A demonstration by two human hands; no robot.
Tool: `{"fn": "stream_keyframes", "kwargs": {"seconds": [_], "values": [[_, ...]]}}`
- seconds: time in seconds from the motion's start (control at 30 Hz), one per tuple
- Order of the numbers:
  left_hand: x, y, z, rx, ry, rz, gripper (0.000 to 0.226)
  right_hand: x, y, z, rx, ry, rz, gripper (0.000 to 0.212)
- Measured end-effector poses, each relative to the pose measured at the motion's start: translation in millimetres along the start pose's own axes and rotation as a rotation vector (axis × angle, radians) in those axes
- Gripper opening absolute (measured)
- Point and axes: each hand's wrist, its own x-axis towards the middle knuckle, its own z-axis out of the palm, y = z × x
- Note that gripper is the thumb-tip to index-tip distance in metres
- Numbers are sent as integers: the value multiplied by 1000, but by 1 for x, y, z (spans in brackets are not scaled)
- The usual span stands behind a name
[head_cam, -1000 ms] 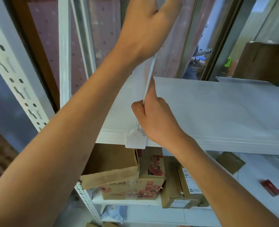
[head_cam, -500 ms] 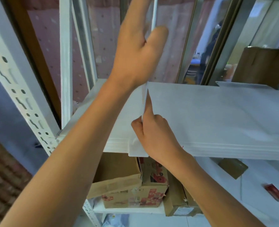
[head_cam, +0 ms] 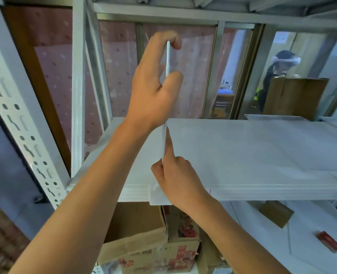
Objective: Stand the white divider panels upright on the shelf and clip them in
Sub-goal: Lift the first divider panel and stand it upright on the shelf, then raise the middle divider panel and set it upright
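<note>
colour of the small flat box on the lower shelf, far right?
Red, with some darker marking; the small box lies flat on the white lower shelf. Head view, bottom right.

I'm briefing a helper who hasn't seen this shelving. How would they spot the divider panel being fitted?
Find the wide white shelf at chest height in the metal rack. Near its left end a thin white divider panel stands edge-on, held by the left hand above and the right hand at the shelf's front lip. It's the only upright sheet there.

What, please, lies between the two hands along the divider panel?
In the head view, only the panel's thin white edge spans from left hand to right hand.
</note>
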Motion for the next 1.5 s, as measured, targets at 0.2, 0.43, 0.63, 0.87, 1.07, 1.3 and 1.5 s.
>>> {"fn": "stream_keyframes", "kwargs": {"seconds": [0.2, 0.43, 0.63, 0.87, 1.07, 1.3, 1.5], "values": [[0, 3, 2, -1, -23, -17, 42, 0, 1, 1, 10, 10, -6, 97], [-2, 6, 1, 18, -30, -27, 45, -2, 1, -1, 12, 4, -3, 88], [1, 21, 2, 143, -40, -139, 50, -8, 15, -10, 20, -39, -63, 75], [-6, 83, 34, 374, 301, 224, 33, -27, 75, -60, 5, -45, -167, 53], [-32, 108, 174, 274, 69, 165, 25, -51, 203, -121, -76, 59, -104, 44], [-99, 120, 351, 259, -297, -165, 25, -88, 368, -200, -280, 87, 42, 39], [-128, 112, 406, 364, -513, -430, 25, -110, 454, -262, -302, 176, 247, 43]]}}
